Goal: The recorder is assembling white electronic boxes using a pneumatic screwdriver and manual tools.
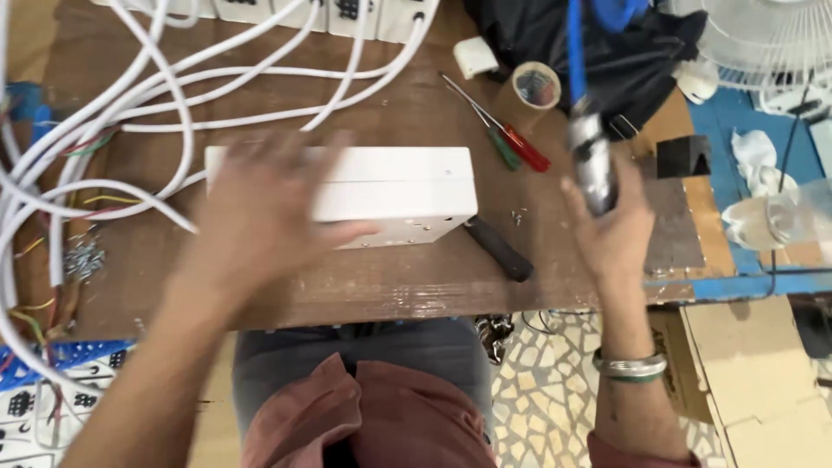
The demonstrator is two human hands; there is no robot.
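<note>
A white rectangular box [407, 186] lies on the wooden workbench [407, 277] in front of me. My left hand [260, 217] is blurred, fingers spread, resting on or just over the box's left half. My right hand [611, 230] is raised to the right of the box and grips a metallic power tool [592, 160] with a blue cord rising from it. A black-handled tool [498, 250] sticks out from under the box's right front corner.
Red- and green-handled screwdrivers [511, 143] and a tape roll [535, 87] lie behind the box. White cables [156, 95] loop over the left side, with loose screws [82, 258]. A white fan [767, 39] and a cardboard box [754, 381] are at right.
</note>
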